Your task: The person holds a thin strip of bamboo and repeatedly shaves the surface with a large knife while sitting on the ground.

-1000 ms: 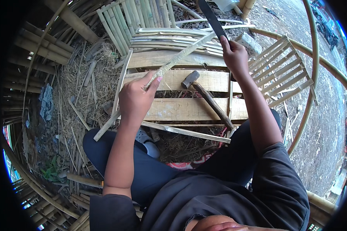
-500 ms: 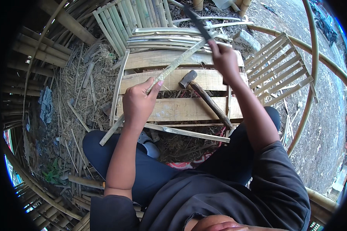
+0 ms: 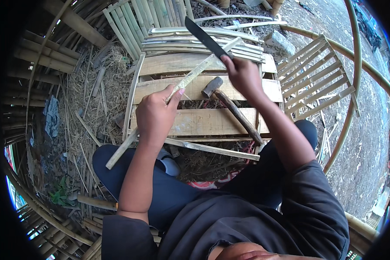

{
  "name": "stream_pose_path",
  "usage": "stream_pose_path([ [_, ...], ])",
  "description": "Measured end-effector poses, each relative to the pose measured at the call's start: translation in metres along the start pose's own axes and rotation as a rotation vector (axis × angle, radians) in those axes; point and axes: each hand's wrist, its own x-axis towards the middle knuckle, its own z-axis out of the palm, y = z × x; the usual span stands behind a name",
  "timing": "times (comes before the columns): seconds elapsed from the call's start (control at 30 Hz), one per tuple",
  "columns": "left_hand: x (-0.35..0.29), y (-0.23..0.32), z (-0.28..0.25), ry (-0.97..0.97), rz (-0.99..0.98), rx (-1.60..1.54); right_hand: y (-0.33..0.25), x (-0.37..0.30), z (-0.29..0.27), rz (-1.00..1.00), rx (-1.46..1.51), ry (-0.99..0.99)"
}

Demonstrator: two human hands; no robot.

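Note:
My left hand (image 3: pixel 157 110) is closed around a long bamboo strip (image 3: pixel 199 69), which slants from above my left thigh up toward the far side of the low slatted wooden table (image 3: pixel 160 89). My right hand (image 3: pixel 243 77) grips the handle of a machete (image 3: pixel 203 39), its dark blade pointing up and left. The blade crosses the strip near its far end; whether they touch I cannot tell. On the table, between my arms, lies a hammer (image 3: pixel 232 108) with a blocky metal head and a wooden handle.
Several split bamboo strips (image 3: pixel 195 32) lie along the table's far edge. A bamboo slat panel (image 3: pixel 149 19) stands behind it, and a slatted bamboo frame (image 3: pixel 318 80) is at the right. Another strip (image 3: pixel 212 150) lies along the near edge. Dry shavings (image 3: pixel 108 82) cover the ground at left.
My right hand has moved left and slightly nearer, swinging the machete blade leftward across the strip. The strip has slid slightly toward me; my left hand has barely moved.

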Motion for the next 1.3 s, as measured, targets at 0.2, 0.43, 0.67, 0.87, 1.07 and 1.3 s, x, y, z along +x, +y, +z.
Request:
stream_pose_path([
  [0.2,0.0,0.004,-0.011,0.007,-0.026,0.042,0.008,0.013,0.004,0.082,-0.008,0.032],
  [0.43,-0.005,0.004,-0.019,-0.057,-0.042,0.048,0.011,0.013,0.008,0.083,0.014,-0.024],
  [0.67,-0.007,0.004,-0.024,-0.093,-0.052,0.058,0.012,0.008,0.014,0.075,0.023,-0.082],
  [0.87,-0.008,0.001,-0.011,-0.035,-0.008,0.04,-0.001,0.001,0.013,0.083,-0.02,-0.176],
  [1.07,-0.008,0.009,-0.01,-0.086,-0.005,0.057,0.009,0.002,0.022,0.113,0.013,-0.114],
  [1.3,-0.003,0.004,-0.005,-0.026,0.034,0.103,0.005,0.003,0.023,0.066,-0.011,-0.15],
])
